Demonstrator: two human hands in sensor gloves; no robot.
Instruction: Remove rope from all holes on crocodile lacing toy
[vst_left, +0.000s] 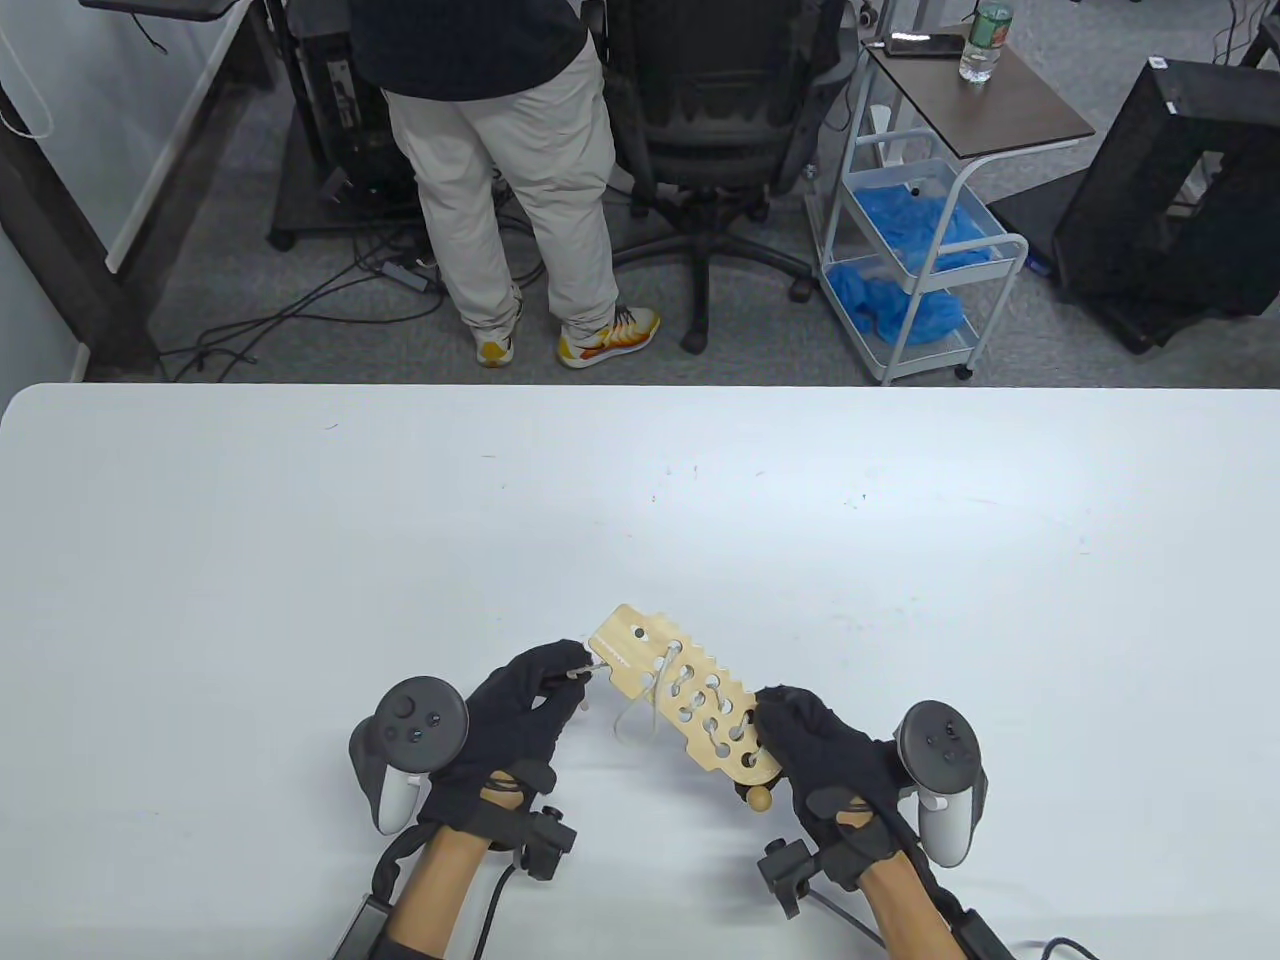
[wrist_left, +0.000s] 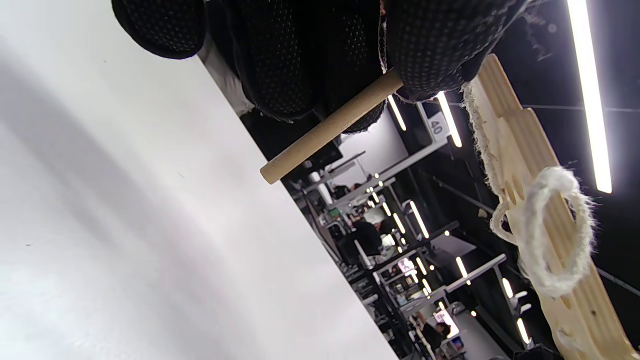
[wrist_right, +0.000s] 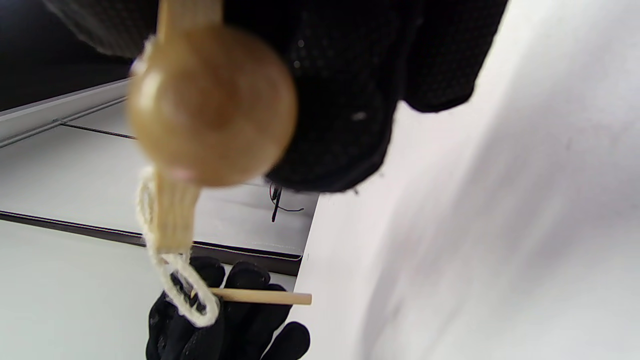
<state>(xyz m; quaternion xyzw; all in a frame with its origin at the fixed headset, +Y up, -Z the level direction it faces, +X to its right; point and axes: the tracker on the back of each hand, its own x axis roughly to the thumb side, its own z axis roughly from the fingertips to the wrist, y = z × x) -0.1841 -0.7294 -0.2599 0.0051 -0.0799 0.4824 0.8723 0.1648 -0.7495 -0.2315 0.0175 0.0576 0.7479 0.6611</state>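
Observation:
The wooden crocodile lacing toy (vst_left: 685, 700) is held slanted just above the white table (vst_left: 300, 560), with white rope (vst_left: 650, 700) threaded through several of its holes and a loose loop hanging below. My left hand (vst_left: 570, 672) pinches the thin wooden needle (wrist_left: 330, 127) at the rope's end, beside the toy's head. My right hand (vst_left: 772, 716) grips the toy's tail end, and a round wooden bead (vst_left: 762, 798) sticks out under it. In the left wrist view the toy (wrist_left: 530, 165) shows edge-on with a rope loop (wrist_left: 550, 235). The bead (wrist_right: 210, 105) fills the right wrist view.
A person (vst_left: 500, 150) stands beyond the table's far edge beside an office chair (vst_left: 720, 130). A white cart (vst_left: 920, 250) with blue cloths stands to the right on the floor. Bare tabletop lies all around the hands.

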